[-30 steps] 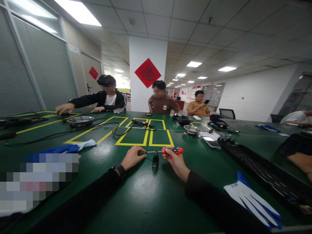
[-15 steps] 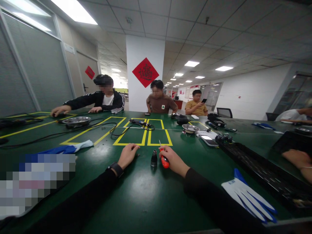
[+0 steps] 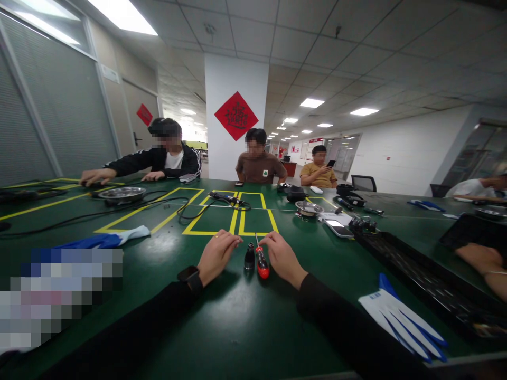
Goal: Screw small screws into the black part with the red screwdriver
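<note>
My left hand (image 3: 219, 254) hovers low over the green table, thumb and fingers pinched together. A tiny thing may be at its fingertips, too small to name. My right hand (image 3: 283, 257) is beside a red-and-black screwdriver (image 3: 262, 265), fingers bent and its grip loosened. The screwdriver's handle points toward me and its thin shaft points away. Whether the right fingertips still touch the shaft is hard to see. Between the hands a black, bottle-shaped part (image 3: 249, 257) with a narrow top stands upright, just left of the screwdriver.
White-and-blue gloves (image 3: 400, 319) lie at the right, near a long black tray-like housing (image 3: 428, 279). Another glove (image 3: 106, 240) is at left. Beyond are a corded tool (image 3: 225, 198), metal bowls (image 3: 309, 208) and a phone (image 3: 338, 228). Several people sit around the table (image 3: 233, 327).
My right hand has let go of the screwdriver's handle and shifted forward toward its shaft. My left hand has moved right, closer to the black part, with its fingers drawn together.
</note>
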